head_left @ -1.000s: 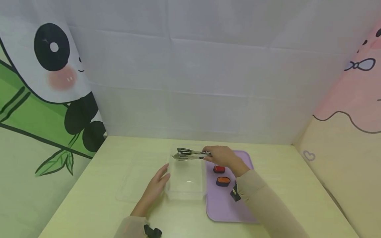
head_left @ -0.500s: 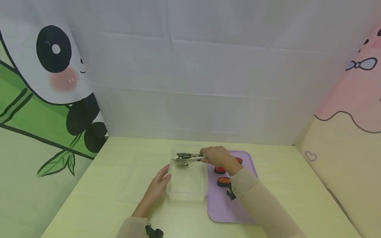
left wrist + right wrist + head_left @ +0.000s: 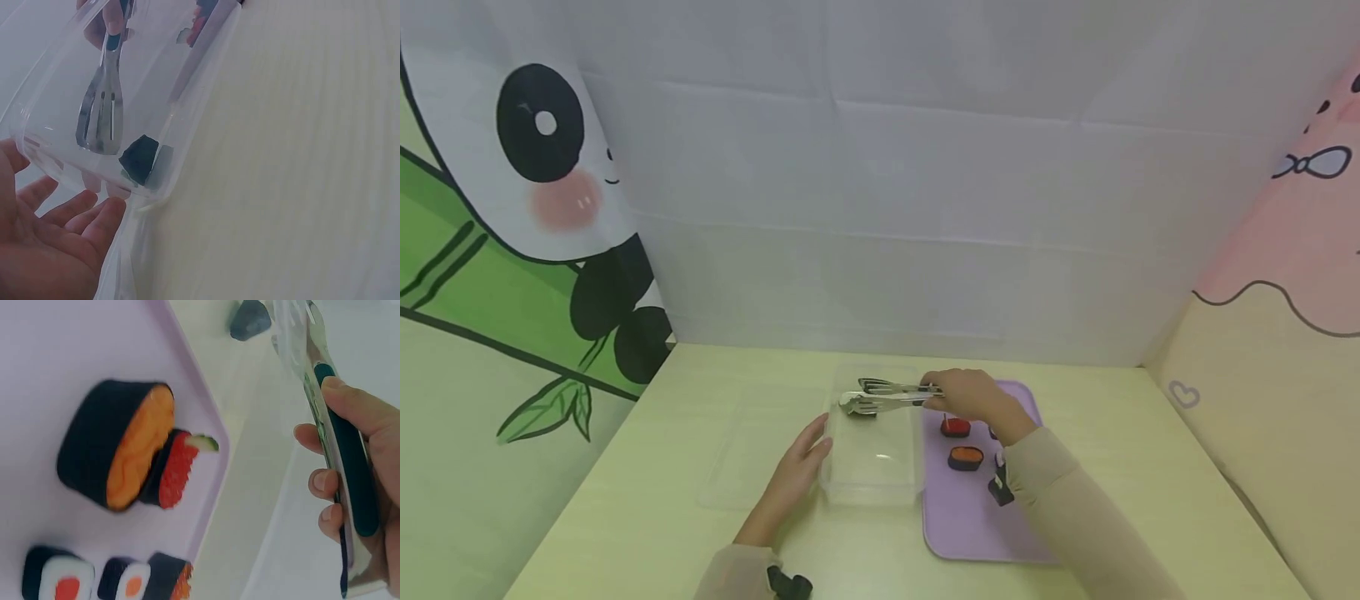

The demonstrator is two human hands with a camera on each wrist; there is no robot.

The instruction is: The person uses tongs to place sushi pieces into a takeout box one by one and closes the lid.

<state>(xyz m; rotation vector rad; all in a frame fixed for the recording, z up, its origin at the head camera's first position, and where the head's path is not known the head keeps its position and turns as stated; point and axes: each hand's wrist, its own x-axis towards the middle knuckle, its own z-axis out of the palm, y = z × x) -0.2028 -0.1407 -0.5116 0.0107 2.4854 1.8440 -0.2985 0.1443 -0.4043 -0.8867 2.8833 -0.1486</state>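
A pale cloth backdrop (image 3: pixel 880 183) rises behind the light tabletop (image 3: pixel 1150 500) in front of you. On that surface, to your right, lies the purple tray (image 3: pixel 970 533), partly covered by your right sleeve (image 3: pixel 1075 508). Just beside its left edge stands the clear container (image 3: pixel 872 484), and a flat clear lid (image 3: pixel 752 450) lies further left.

Your left hand (image 3: pixel 796 462) rests at the container's left side, its fingers spread and loosely extended against the wall, not curled round anything. Your right hand (image 3: pixel 970 393) has its fingers curled round the metal tongs (image 3: pixel 891 396), thumb on the dark grip; the tongs reach over the container with their two arms apart.

A dark sushi piece (image 3: pixel 140 159) sits inside the container near your left hand, just beside the tongs' tip with a gap visible. On the tray you have an orange-topped piece (image 3: pixel 966 457) and a smaller red-topped piece (image 3: pixel 175 475) with a green slice.
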